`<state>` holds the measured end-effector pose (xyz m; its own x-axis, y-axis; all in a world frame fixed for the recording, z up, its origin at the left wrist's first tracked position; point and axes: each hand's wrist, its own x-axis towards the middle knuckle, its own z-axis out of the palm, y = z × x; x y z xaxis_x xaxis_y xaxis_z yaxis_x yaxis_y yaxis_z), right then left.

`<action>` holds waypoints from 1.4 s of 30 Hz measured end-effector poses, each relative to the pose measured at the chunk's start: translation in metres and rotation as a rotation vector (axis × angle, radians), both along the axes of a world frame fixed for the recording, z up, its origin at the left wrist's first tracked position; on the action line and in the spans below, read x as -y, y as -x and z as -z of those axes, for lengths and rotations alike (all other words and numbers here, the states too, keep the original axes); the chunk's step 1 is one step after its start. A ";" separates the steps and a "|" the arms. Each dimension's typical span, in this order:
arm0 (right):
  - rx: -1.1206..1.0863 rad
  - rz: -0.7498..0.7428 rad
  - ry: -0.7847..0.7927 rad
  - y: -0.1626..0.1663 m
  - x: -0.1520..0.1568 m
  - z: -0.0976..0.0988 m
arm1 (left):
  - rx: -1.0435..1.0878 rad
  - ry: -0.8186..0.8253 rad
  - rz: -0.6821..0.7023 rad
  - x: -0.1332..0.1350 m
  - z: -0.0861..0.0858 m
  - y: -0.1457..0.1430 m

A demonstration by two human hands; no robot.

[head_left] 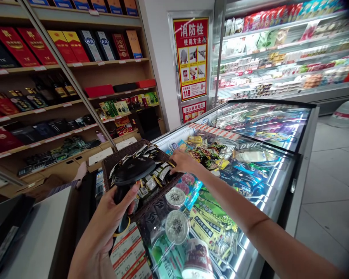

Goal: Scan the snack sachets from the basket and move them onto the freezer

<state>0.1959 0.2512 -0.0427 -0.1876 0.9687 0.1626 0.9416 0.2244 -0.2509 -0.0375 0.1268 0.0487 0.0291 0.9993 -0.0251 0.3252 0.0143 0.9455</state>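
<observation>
My left hand is closed around the handle of a black barcode scanner, whose head hangs over a dark woven basket. The basket sits on the glass lid of a chest freezer and is full of several small sachets. My right hand reaches across to the basket's right rim, its fingers curled onto the sachets there; whether it holds one I cannot tell.
Two round lidded cups and a tub stand on the freezer lid near me. Shelves of boxed goods fill the left wall. A counter lies at the lower left. An open chiller lines the back right.
</observation>
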 end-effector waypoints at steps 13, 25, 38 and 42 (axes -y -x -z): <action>-0.763 -0.086 -0.003 -0.004 -0.012 -0.004 | -0.006 0.006 0.009 -0.004 0.005 0.003; -0.442 0.062 -0.077 -0.004 -0.016 0.010 | -0.014 0.012 -0.004 -0.001 0.001 0.000; -0.145 -0.176 -0.084 0.019 -0.016 0.032 | -0.025 -0.003 -0.006 -0.004 0.006 0.002; -0.301 -0.275 0.018 0.016 -0.012 0.018 | -0.035 -0.024 -0.018 -0.003 0.004 0.000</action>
<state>0.1800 0.2630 -0.0603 -0.3862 0.8923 0.2336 0.7310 0.4506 -0.5125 -0.0378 0.1299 0.0446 0.0105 0.9999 -0.0019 0.3579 -0.0020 0.9337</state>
